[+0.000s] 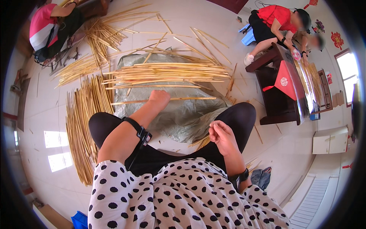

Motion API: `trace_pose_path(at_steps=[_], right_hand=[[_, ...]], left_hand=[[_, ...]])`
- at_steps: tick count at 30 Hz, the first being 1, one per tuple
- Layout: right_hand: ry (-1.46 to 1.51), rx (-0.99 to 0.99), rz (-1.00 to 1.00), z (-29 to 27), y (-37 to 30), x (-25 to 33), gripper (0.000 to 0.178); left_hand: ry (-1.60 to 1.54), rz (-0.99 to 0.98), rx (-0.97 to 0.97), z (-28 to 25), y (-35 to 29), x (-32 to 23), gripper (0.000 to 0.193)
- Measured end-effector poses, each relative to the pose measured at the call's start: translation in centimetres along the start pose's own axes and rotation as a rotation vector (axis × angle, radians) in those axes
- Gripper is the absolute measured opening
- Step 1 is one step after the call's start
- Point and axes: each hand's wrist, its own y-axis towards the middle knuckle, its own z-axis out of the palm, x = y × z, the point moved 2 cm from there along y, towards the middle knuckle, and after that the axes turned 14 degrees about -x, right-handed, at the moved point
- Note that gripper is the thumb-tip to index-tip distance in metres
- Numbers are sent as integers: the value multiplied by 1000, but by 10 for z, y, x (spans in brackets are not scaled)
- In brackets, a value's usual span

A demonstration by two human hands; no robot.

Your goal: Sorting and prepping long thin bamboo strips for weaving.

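My left hand [159, 100] is closed in a fist around a single thin tan stalk [194, 98], reed-like, which lies crosswise and sticks out on both sides. Just beyond it, a loose row of similar stalks [167, 72] rests across a grey-green plastic sheet [171, 128] in front of my knees. Over my right knee, my right hand [222, 138] is raised with fingers curled and fingertips pinched together. Whatever may be between those fingertips is too small to make out. One stalk [162, 86] lies a little apart, between the row and my left hand.
To my left lies a dense pile of stalks [82, 129], with a scattered heap [105, 40] farther back. At far left a person in pink [42, 23] bends over. At far right a person in red [280, 19] works at a dark wooden table [270, 91] beside a blue stool [248, 36].
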Motion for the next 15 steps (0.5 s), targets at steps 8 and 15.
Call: trace_pose_path(at_steps=[8, 15], right_hand=[[2, 6, 16, -3, 6, -10, 16], [3, -7, 42, -8, 10, -15, 17]], left_hand=[[80, 32, -295, 15, 9, 6, 18], [53, -40, -272, 19, 14, 11, 16]])
